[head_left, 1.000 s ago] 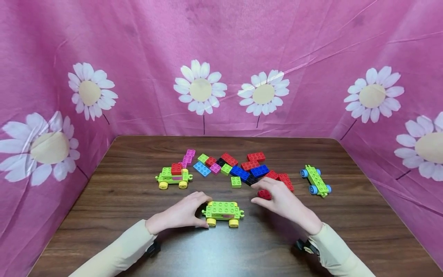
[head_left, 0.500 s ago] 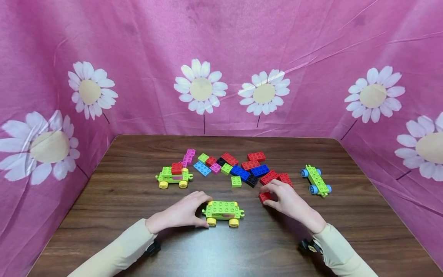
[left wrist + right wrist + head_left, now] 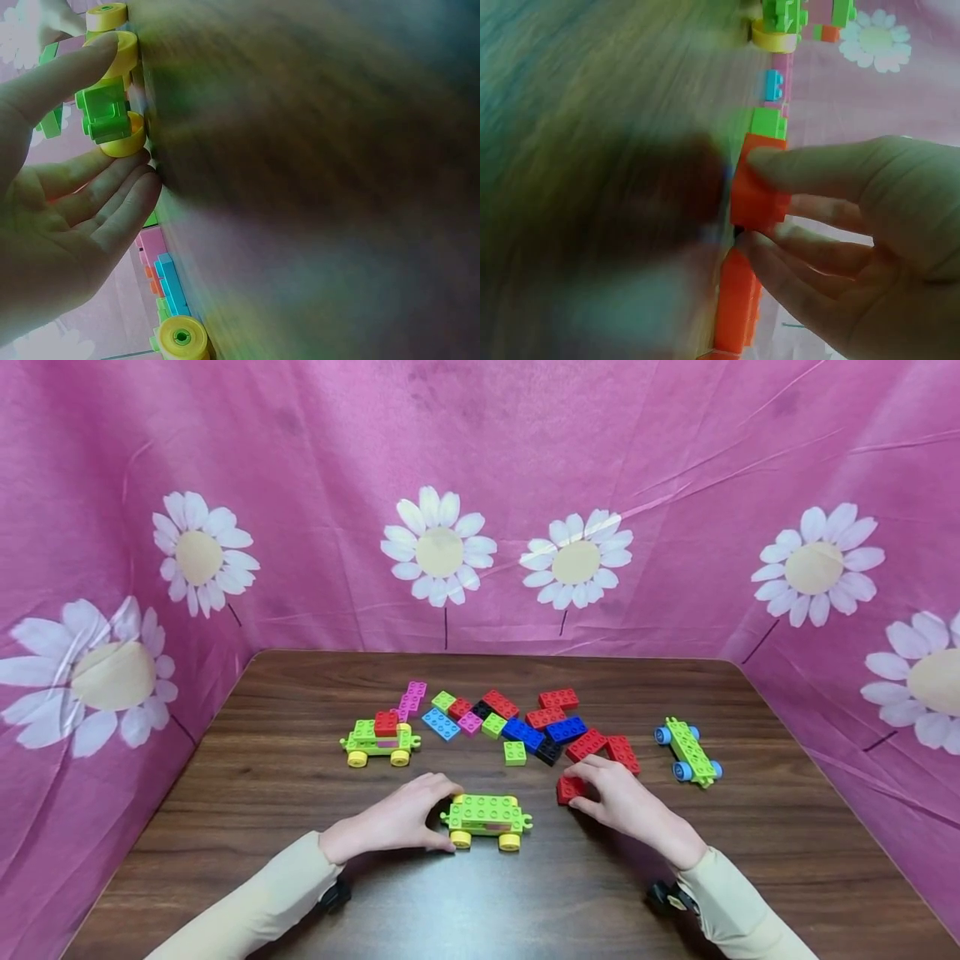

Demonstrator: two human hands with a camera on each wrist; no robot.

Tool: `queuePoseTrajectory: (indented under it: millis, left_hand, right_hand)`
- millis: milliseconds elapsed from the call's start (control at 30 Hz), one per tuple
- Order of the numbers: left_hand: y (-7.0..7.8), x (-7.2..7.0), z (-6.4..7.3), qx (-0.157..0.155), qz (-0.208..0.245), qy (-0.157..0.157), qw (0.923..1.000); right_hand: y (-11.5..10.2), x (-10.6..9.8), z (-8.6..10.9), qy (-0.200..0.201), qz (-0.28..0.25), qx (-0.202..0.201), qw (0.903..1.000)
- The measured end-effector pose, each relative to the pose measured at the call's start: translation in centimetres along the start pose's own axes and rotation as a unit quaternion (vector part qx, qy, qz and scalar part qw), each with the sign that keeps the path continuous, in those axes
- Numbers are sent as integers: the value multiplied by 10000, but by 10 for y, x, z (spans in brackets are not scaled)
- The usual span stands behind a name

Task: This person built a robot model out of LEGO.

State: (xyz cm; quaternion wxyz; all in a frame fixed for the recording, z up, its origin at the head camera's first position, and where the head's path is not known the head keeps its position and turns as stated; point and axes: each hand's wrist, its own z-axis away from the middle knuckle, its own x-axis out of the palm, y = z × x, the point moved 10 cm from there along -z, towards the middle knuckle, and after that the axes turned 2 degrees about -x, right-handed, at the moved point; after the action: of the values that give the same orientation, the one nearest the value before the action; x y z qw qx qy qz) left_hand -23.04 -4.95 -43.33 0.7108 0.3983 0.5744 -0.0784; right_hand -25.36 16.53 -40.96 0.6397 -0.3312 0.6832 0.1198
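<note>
A lime-green toy wagon [image 3: 487, 811] with yellow wheels stands in the front middle of the table, lime studs on top. My left hand [image 3: 393, 817] holds its left end; in the left wrist view the thumb lies at one yellow wheel [image 3: 127, 51] and the fingertips at the wheel opposite. To the right, my right hand [image 3: 622, 800] pinches a red brick [image 3: 568, 790] between thumb and fingers. In the right wrist view this brick [image 3: 757, 187] looks orange, its broad side facing the camera and the thumb on it. The hand hides part of the brick.
Loose bricks in red, blue, black, pink and lime lie beyond the hands, among them a lime brick [image 3: 515, 753] and a red brick [image 3: 622, 753]. A second wagon [image 3: 378, 743] with a red brick on it stands back left. A blue-wheeled wagon base [image 3: 692, 752] is at right.
My right hand has shifted slightly right and closed its fingers on the red brick, which has turned and moved a little left since half a second ago. The left hand and its wagon stay put.
</note>
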Motion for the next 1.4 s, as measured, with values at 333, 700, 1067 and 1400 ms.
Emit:
queuePoseTrajectory:
  millis: [333,700,1067,1400]
  left_hand:
    - [2,-2,2,148,-88,129,9998]
    - [2,-1,0,91,-52,58,9999]
    - [0,1,-1,19,58,-37,10000]
    - [-2,0,-1,42,88,-5,10000]
  right_hand:
    - [-34,-17,-12,378,-347,-354,9981]
    - [-91,-27,-25,459,-759,-1178,9891]
    - [-110,-15,-30,175,-715,-1418,9872]
    - [-109,-8,-33,86,-742,-1305,9886]
